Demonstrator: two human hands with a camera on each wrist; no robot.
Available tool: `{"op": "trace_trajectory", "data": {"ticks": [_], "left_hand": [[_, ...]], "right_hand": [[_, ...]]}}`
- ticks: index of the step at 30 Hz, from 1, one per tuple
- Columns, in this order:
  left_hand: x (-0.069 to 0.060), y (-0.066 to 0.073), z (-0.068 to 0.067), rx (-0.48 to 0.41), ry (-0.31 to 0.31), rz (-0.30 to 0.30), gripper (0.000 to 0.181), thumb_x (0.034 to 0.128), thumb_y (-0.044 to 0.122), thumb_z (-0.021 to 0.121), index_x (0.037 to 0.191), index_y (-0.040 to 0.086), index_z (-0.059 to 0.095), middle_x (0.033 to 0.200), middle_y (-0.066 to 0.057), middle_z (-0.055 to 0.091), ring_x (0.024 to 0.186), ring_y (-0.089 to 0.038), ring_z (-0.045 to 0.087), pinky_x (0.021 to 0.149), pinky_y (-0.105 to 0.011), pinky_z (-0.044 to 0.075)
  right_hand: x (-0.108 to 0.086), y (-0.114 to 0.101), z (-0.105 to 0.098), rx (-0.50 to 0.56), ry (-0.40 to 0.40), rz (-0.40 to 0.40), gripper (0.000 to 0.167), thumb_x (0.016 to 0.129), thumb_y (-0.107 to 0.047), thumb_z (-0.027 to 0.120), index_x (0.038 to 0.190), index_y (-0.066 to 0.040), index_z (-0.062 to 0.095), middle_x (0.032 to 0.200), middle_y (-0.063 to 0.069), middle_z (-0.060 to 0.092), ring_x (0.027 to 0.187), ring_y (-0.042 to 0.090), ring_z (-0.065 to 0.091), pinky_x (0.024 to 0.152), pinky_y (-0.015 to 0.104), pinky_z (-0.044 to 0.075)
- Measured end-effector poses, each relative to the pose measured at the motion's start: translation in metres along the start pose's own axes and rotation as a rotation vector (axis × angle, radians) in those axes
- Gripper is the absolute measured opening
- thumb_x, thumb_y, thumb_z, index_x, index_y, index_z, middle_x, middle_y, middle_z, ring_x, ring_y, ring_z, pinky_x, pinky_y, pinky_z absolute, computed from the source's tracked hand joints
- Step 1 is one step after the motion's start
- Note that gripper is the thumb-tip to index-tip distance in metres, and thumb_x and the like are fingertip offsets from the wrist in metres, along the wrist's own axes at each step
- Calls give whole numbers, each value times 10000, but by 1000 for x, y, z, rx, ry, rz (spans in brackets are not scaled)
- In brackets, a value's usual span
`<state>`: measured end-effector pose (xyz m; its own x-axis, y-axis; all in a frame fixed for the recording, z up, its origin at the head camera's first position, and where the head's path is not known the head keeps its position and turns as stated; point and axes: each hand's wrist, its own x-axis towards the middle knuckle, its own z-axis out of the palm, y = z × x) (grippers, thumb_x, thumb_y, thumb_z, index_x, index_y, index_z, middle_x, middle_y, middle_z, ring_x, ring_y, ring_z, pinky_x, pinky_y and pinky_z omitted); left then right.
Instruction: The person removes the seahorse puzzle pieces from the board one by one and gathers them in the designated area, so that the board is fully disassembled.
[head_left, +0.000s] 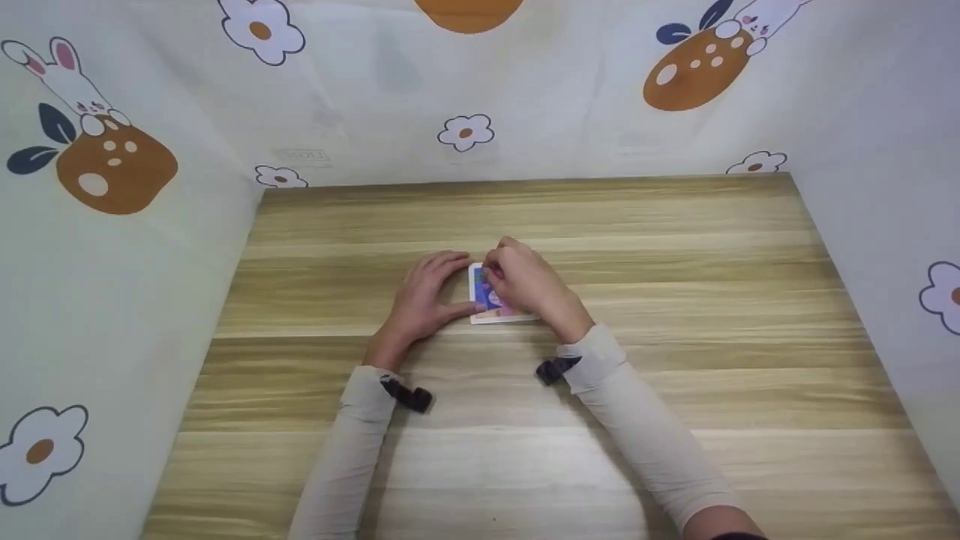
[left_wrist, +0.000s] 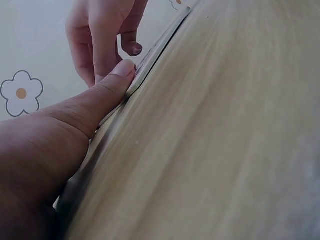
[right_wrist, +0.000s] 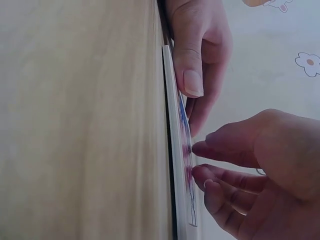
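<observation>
A small flat picture board (head_left: 492, 300) with a white border and blue and pink printing lies on the table. At its lower left, my left hand (head_left: 426, 300) rests its thumb on the border, the other fingers spread beyond the left edge. My right hand (head_left: 529, 281) is over the board and covers much of the picture. In the right wrist view, the right thumb and fingertips (right_wrist: 201, 172) touch or nearly touch the printed face, bent and slightly apart, with nothing visible between them. The board's thin edge (right_wrist: 173, 125) shows from the side there.
The wood-grain table (head_left: 480, 435) extends around the board on all sides. Pale cloth walls (head_left: 555, 112) printed with flowers, rabbits and orange fruit stand at the back, left and right. A small black camera (head_left: 409, 395) is strapped to the left wrist, another black camera (head_left: 557, 370) to the right.
</observation>
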<state>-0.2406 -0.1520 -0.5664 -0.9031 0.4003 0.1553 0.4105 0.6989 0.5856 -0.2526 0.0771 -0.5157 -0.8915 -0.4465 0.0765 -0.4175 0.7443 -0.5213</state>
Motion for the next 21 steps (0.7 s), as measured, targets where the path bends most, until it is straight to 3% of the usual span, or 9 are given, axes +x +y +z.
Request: {"op": "trace_trajectory", "data": {"ticks": [4,11,21], "left_hand": [[0,0,0,4,6,-2,858,848,662,846,1542,215,611,1629,36,554,1565,-256,429,1318,-566,275],[2,1,1,15,-8,0,853,865,676,823,1548,214,604,1643,39,540,1576,-243,416,1332,-537,261],[1,1,0,-27,-2,4,837,869,666,829,1533,205,612,1632,40,547,1568,-242,420,1321,-528,277]], "right_hand": [[1,0,0,-18,6,-20,182,1033,-169,700,1059,-34,819,1003,115,666,869,233,616,757,403,558],[0,4,2,-4,-3,28,184,1035,-190,702,1149,-63,770,1080,118,638,906,241,639,840,427,602],[1,4,7,49,-37,31,283,935,-61,641,1214,-12,650,1196,166,629,973,312,646,892,464,596]]}}
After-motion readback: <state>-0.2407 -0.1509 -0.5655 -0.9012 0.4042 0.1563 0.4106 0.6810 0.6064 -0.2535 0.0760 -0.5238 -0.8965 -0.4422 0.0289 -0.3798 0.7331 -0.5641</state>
